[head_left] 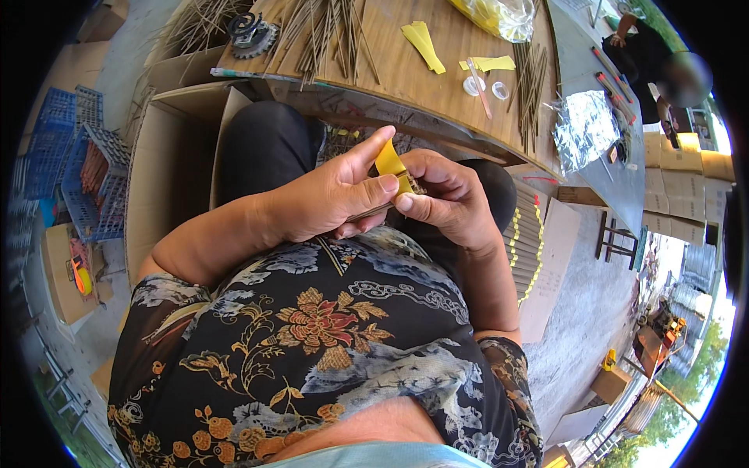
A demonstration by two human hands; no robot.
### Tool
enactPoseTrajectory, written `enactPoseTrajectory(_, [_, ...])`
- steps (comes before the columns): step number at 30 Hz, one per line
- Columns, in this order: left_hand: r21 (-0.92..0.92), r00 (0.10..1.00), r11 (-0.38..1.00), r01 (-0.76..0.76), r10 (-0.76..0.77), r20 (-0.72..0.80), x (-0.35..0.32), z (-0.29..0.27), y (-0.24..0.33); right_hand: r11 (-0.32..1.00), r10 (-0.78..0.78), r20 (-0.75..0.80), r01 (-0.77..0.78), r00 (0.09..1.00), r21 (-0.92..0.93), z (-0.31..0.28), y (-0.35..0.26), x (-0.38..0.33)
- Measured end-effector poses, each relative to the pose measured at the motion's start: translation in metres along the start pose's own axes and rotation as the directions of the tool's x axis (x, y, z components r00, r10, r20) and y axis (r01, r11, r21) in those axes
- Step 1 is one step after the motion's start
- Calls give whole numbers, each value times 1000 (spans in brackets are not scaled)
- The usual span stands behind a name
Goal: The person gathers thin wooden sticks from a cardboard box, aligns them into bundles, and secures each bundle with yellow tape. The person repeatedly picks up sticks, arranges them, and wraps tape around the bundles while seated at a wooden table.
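Observation:
In front of my belly both hands hold a small bundle of thin brown sticks (416, 186), like incense sticks, with a yellow paper strip (388, 158) around it. My left hand (328, 193) is closed on the bundle from the left, its thumb pressing the strip. From the right, the thumb and fingers of my right hand (450, 193) pinch the strip and the bundle's end. One end of the strip stands up loose between the hands. Most of the bundle is hidden by my fingers.
The wooden table (394, 97) ahead bears loose brown sticks (328, 35), yellow paper strips (422, 45) and a small round lid (473, 86). Banded bundles (528, 246) lie at my right. An open carton (175, 168) stands left. Another person (647, 58) sits far right.

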State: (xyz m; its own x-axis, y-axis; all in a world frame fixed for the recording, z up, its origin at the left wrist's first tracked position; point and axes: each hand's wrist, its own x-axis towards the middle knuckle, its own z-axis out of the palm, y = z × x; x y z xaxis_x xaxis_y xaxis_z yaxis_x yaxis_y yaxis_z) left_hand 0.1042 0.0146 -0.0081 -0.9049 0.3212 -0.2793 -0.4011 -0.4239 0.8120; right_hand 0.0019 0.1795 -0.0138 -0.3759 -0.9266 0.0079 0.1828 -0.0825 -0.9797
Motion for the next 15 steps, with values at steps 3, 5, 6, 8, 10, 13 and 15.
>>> enactPoseTrajectory(3, [-42,1000,999,20,-21,-7,1,1,-1,999,41,-12,-42,999,-9,-1,-3,0])
enactPoseTrajectory(5, [-36,999,998,42,-43,-11,2,2,-1,997,53,-12,-54,999,-57,-3,-5,-1])
enactPoseTrajectory(6, [-38,999,998,48,-48,-12,3,2,-2,992,40,-5,-40,999,-119,-6,-5,0])
enactPoseTrajectory(8, [-41,998,997,58,-59,-15,4,1,-5,986,65,-6,-65,998,-156,-7,-8,1])
enactPoseTrajectory(10, [-48,998,997,58,-57,6,5,1,-6,984,139,-21,-141,990,-108,-5,-19,3])
enactPoseTrajectory(13, [-59,997,996,65,-62,37,6,1,-5,985,48,28,-43,998,-166,-12,-11,7])
enactPoseTrajectory(15, [-68,996,995,68,-64,61,7,0,-4,987,68,6,-66,998,-148,-10,-15,7])
